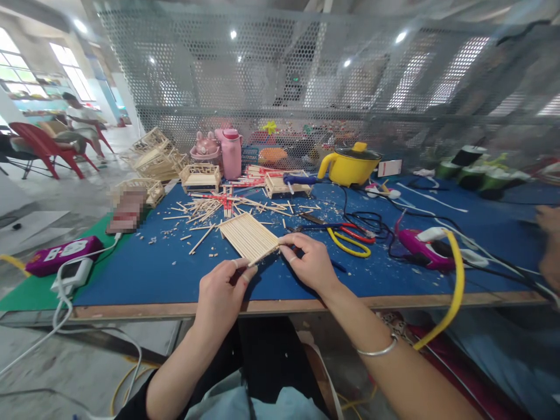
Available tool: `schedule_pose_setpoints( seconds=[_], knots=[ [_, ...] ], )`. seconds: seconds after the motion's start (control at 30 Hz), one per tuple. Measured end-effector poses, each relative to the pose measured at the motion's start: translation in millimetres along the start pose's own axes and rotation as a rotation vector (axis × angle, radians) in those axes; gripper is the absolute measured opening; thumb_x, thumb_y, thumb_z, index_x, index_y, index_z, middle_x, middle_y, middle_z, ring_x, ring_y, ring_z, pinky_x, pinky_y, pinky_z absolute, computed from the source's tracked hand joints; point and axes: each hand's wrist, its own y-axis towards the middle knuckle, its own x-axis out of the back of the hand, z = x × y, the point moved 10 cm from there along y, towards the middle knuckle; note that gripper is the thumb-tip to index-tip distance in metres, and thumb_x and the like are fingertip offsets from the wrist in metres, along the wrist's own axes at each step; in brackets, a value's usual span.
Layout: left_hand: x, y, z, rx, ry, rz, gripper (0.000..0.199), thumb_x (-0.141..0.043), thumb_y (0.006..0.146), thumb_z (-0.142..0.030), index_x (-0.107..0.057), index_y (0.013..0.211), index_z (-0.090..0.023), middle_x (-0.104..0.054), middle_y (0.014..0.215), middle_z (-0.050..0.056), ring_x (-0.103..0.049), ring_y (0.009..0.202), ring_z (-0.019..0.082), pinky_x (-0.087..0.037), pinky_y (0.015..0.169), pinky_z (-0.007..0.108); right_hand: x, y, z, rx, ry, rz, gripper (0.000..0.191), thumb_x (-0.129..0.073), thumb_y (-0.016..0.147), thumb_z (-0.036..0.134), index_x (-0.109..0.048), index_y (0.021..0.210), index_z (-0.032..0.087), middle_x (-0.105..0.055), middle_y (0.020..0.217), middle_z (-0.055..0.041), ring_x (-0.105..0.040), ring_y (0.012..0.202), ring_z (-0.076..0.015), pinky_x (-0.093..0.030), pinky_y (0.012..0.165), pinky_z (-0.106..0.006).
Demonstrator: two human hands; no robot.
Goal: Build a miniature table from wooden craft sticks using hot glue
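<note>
Between my two hands is a small flat panel of thin wooden sticks (248,234) laid side by side, tilted over the blue tabletop. My left hand (222,287) pinches its near corner between thumb and fingers. At the right corner, my right hand (308,259) has its fingertips closed on the edge. Loose wooden sticks (202,209) lie scattered just beyond the panel. A glue gun (301,178) with a blue body rests farther back, by a small stick-built frame (275,185). Pliers with blue and red handles (350,228) and yellow-handled scissors (350,248) lie right of my right hand.
A yellow pot (352,166), a pink flask (231,154) and a small wooden bench model (201,177) stand along the back. Purple power strips (65,255) with cables lie on both sides. Another person's hand (549,221) shows at the right edge. A mesh screen (262,64) rises behind.
</note>
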Motion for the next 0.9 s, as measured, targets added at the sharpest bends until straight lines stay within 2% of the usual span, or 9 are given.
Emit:
schedule_pose_setpoints(
  seconds=[0.23,0.4,0.53,0.63,0.7,0.77,0.83,0.9],
  knots=[
    [-2.9,0.4,2.2,0.021,-0.011,0.000,0.016,-0.063,0.081,-0.032,-0.069,0.089,-0.020,-0.073,0.079,0.002,-0.065,0.066,0.015,-0.053,0.067,0.026,0.6,1.0,0.9,0.000,-0.038,0.003,0.016,-0.057,0.080,0.015,-0.069,0.087,0.021,-0.070,0.087,-0.0028,-0.064,0.081,-0.0178,-0.050,0.074,-0.030],
    [-1.8,2.1,-1.3,0.010,-0.055,0.014,0.019,-0.056,0.086,-0.033,-0.071,0.087,-0.021,-0.074,0.083,0.003,-0.067,0.071,0.016,-0.052,0.067,0.026,-1.4,-0.3,2.0,0.019,-0.034,0.026,0.018,-0.055,0.080,0.014,-0.068,0.089,0.021,-0.069,0.090,-0.0037,-0.063,0.082,-0.0181,-0.050,0.075,-0.031],
    [0.4,2.2,-4.7,-0.021,-0.062,-0.004,0.019,-0.056,0.086,-0.031,-0.072,0.086,-0.020,-0.074,0.080,0.004,-0.067,0.071,0.016,-0.052,0.066,0.026,-2.6,-2.2,-1.5,0.021,-0.022,0.031,0.037,-0.049,0.072,0.005,-0.066,0.101,0.022,-0.067,0.096,-0.0046,-0.062,0.081,-0.0174,-0.051,0.071,-0.031],
    [1.5,1.5,-6.4,-0.052,-0.063,-0.019,0.020,-0.056,0.086,-0.030,-0.073,0.086,-0.020,-0.073,0.080,0.005,-0.068,0.073,0.017,-0.053,0.067,0.026,6.4,-3.0,-10.8,-0.045,0.024,-0.052,0.056,-0.047,0.065,0.003,-0.055,0.118,0.022,-0.064,0.100,-0.0058,-0.060,0.076,-0.0156,-0.051,0.063,-0.028],
    [2.1,1.3,-6.3,-0.063,-0.067,-0.021,0.020,-0.056,0.086,-0.030,-0.073,0.087,-0.021,-0.074,0.080,0.005,-0.068,0.074,0.017,-0.054,0.067,0.026,16.8,-4.2,-11.6,-0.063,0.037,-0.137,0.052,-0.048,0.068,0.006,-0.054,0.117,0.021,-0.061,0.097,-0.0057,-0.058,0.073,-0.0148,-0.050,0.061,-0.027],
    [3.8,0.9,-5.9,-0.063,-0.071,-0.023,0.019,-0.056,0.086,-0.030,-0.073,0.087,-0.021,-0.074,0.081,0.004,-0.068,0.073,0.017,-0.054,0.068,0.026,24.7,-6.1,-6.2,-0.062,0.009,-0.184,0.035,-0.050,0.076,0.012,-0.058,0.109,0.020,-0.059,0.088,-0.0042,-0.056,0.069,-0.0144,-0.049,0.061,-0.027],
    [8.2,-0.4,-6.4,-0.057,-0.083,-0.036,0.019,-0.057,0.085,-0.029,-0.073,0.086,-0.020,-0.074,0.080,0.004,-0.068,0.073,0.017,-0.054,0.067,0.025,27.4,-8.2,3.3,-0.063,-0.036,-0.170,0.024,-0.049,0.084,0.020,-0.062,0.105,0.019,-0.058,0.081,-0.0032,-0.055,0.068,-0.0148,-0.049,0.064,-0.028],
    [13.8,-3.3,-10.8,-0.071,-0.119,-0.039,0.020,-0.056,0.086,-0.029,-0.074,0.087,-0.020,-0.074,0.081,0.005,-0.068,0.073,0.016,-0.053,0.067,0.025,26.0,-10.8,15.6,-0.057,-0.049,-0.112,0.025,-0.047,0.089,0.026,-0.063,0.107,0.019,-0.061,0.083,-0.0044,-0.058,0.074,-0.0164,-0.049,0.070,-0.030]
  ],
)
